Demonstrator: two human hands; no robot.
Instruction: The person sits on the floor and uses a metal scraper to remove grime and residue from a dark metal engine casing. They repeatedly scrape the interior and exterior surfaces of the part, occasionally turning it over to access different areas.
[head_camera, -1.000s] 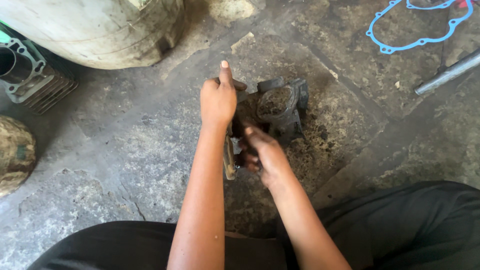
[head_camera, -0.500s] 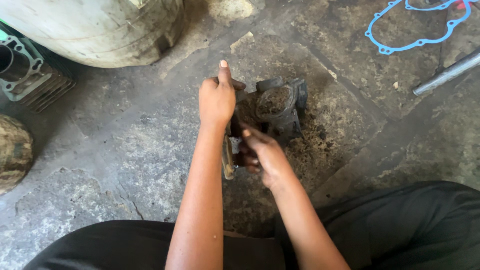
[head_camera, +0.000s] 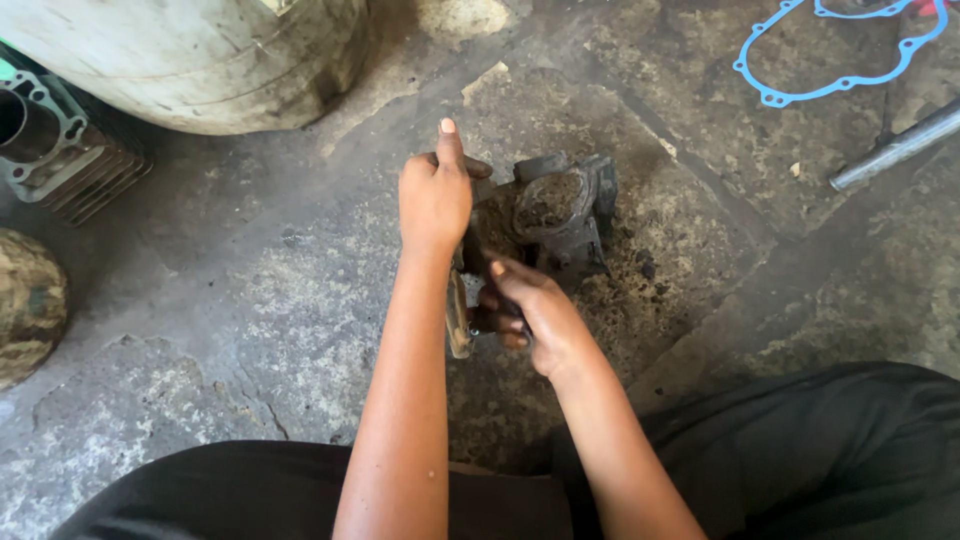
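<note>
A dirty black engine part (head_camera: 555, 215) sits on the grey concrete floor (head_camera: 250, 300), right in front of the person. It is round in the middle and caked with dark grime. Crumbs of dirt lie on the floor around it.

The left hand (head_camera: 435, 195) is on the left side of the part. Its fingers are curled tight around the edge, and the thumb sticks straight up. So this hand is closed and holds the part.

The right hand (head_camera: 525, 310) is just below the part, close to the person's body. Its fingers are curled shut around a thin tool (head_camera: 458, 315) with a pale handle. The tool points up toward the part, between the two hands. I cannot tell if the tip touches the part, because the hands hide it.

Far to the left of the left hand lies a silver metal block with fins (head_camera: 50, 140) and a big round hole. Above the left hand stands a big pale drum (head_camera: 190, 55). Far up and to the right of the right hand lies a thin blue gasket (head_camera: 790, 95), and near it a grey metal rod (head_camera: 895, 148). The person's dark trousers (head_camera: 800, 450) fill the bottom of the view.
</note>
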